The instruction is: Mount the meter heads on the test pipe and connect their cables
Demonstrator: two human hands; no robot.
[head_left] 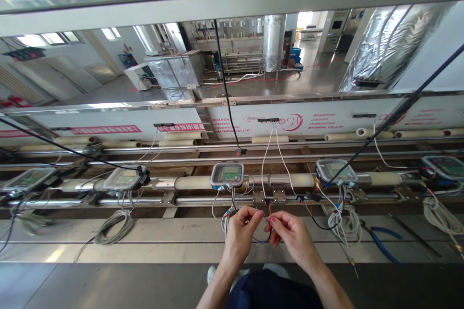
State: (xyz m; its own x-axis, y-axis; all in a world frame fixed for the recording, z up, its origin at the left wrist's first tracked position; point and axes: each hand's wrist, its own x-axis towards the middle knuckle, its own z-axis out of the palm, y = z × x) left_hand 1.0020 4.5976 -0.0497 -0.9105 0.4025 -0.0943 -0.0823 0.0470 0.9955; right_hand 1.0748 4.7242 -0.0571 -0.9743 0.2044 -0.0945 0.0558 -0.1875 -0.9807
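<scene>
Left hand [241,229]: fingers curled, thumb and forefinger pinched on the thin wires [268,210] at their near end. Right hand [290,234]: also pinched narrow, thumb and forefinger closed on the same wire ends, directly beside the left hand; fingertips of the two hands almost touch. A dark loop of the wire hangs below and between the two hands.

Landmark: centre meter [227,174], a square unit with clear cover and a green board visible inside, mounted on the horizontal pipe [192,182]. Both hands are just in front of and slightly right of this meter. The wires run from the hands up toward the meter's underside; coloured leads show near the fingertips, exact colours hard to tell.

Right of the centre meter, two white leads [275,154] rise to a small black connector strip [268,119] on the white panel behind. Farther right on the same pipe, a second meter [335,171] with a coil of white cable [348,224] hanging in front of it. Blue-handled pliers [384,244] lie on the steel desk [163,236], well right of the centre meter. Left of the centre meter, another meter [125,177] with a grey cable coil [114,227] in front of it.

A black cable [224,87] drops from above to a small clip just behind the centre meter.
</scene>
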